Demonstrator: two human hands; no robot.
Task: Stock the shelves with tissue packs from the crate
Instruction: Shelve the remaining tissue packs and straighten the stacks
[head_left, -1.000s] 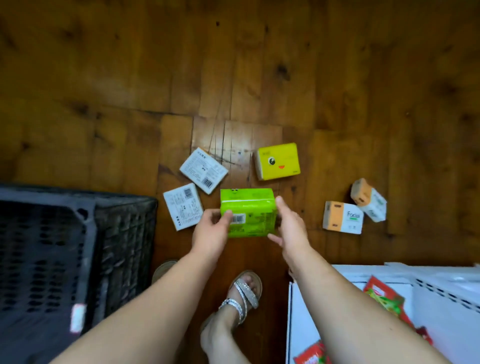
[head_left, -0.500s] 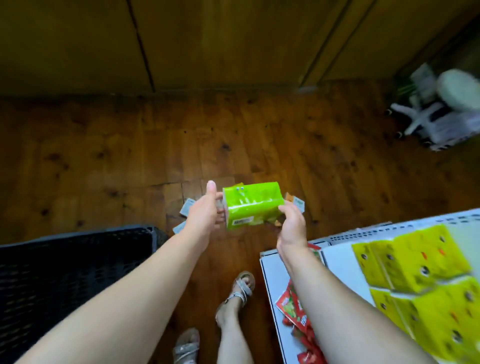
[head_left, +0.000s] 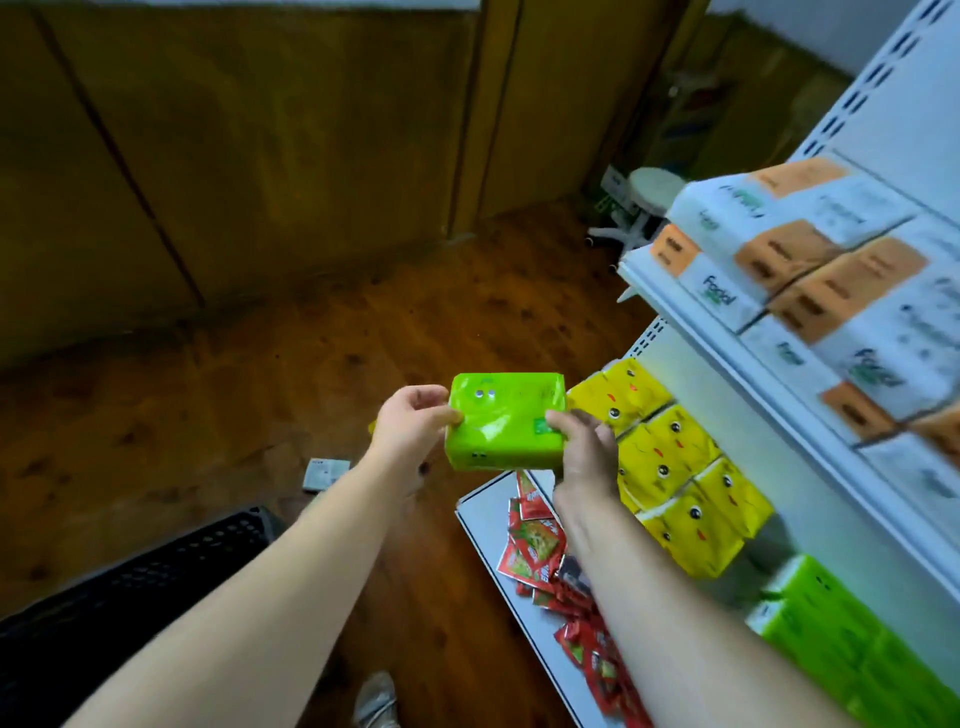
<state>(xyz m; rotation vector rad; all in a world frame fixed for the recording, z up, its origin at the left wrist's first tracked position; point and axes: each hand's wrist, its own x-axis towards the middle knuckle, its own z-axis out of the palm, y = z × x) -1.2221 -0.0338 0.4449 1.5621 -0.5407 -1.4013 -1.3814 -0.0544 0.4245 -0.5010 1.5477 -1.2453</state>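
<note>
From the green pack (head_left: 506, 421) I hold between my left hand (head_left: 410, 426) and right hand (head_left: 582, 447), bare floor (head_left: 260, 374) lies open from nine to twelve o'clock. At three o'clock, yellow packs (head_left: 675, 457) stand stacked; the upper shelf edge (head_left: 727, 366) overhangs them at two. At four, a gap shows between them and the shelved green packs (head_left: 831, 639). Red sachets (head_left: 540, 545) cover the bottom shelf (head_left: 483, 525) at five; the black crate (head_left: 130, 597) blocks seven.

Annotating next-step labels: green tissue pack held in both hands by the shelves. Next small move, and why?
Likely carry the green tissue pack rightward to the green packs on the shelf beside the yellow packs. The left hand and right hand grip its ends, it hangs short of the shelf, and colours sit grouped there.
</note>
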